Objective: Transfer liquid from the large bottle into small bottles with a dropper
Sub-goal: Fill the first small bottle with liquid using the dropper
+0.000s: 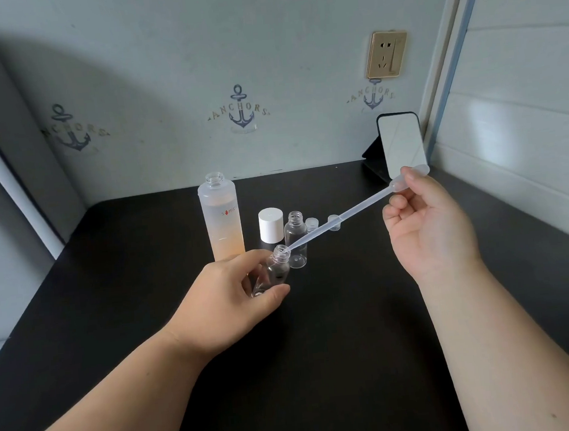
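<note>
My left hand (pixel 228 299) grips a small clear bottle (pixel 275 269), tilted to the right above the black table (pixel 339 348). My right hand (pixel 429 233) pinches the bulb of a long plastic dropper (pixel 341 217). The dropper slants down to the left and its tip sits in the small bottle's open mouth. Behind stands the large frosted bottle (pixel 221 217), uncapped, with orange liquid in its lower part. A second small clear bottle (pixel 295 240) stands upright and open just right of it.
A white cap (pixel 271 225) stands between the large bottle and the second small bottle. Two small clear caps (pixel 311 225) lie behind the dropper. A phone (pixel 402 145) leans on a stand at the back right corner, near the wall.
</note>
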